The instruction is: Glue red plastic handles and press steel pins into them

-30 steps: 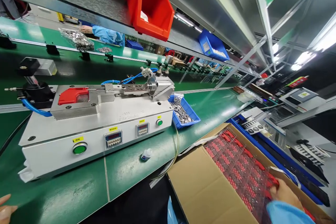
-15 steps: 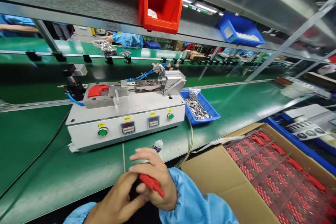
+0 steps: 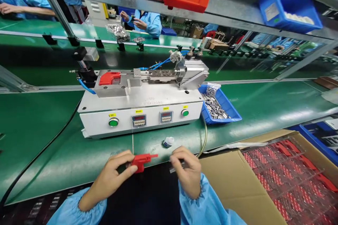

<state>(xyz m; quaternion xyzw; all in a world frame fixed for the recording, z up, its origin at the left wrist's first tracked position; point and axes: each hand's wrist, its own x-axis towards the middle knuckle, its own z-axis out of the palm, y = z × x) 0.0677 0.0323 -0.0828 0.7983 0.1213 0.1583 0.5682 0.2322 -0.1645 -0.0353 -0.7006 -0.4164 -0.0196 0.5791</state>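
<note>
My left hand (image 3: 111, 174) grips a red plastic part (image 3: 142, 160) shaped like a small pistol, its thin tip pointing right. My right hand (image 3: 188, 173) is apart from it, thumb and fingers pinched together. Whatever they may hold is too small to make out. Beyond both hands stands a white-fronted bench machine (image 3: 153, 123) with green buttons and two counters. A similar red part (image 3: 107, 78) sits in its metal fixture at the left. A small white-capped bottle (image 3: 168, 142) is on the green bench (image 3: 148, 140) between my hands and the machine.
Right of the machine is a blue tray (image 3: 232, 114) of small metal pins. An open cardboard box (image 3: 232, 190) with red parts in clear trays stands at the right. Bins, one red (image 3: 188, 0) and one blue (image 3: 274, 10), sit on the overhead shelf. Co-workers sit across the bench.
My hands, together around the red part before, have separated. The part is now in my left hand alone, and my right hand has moved right. The camera view has shifted.
</note>
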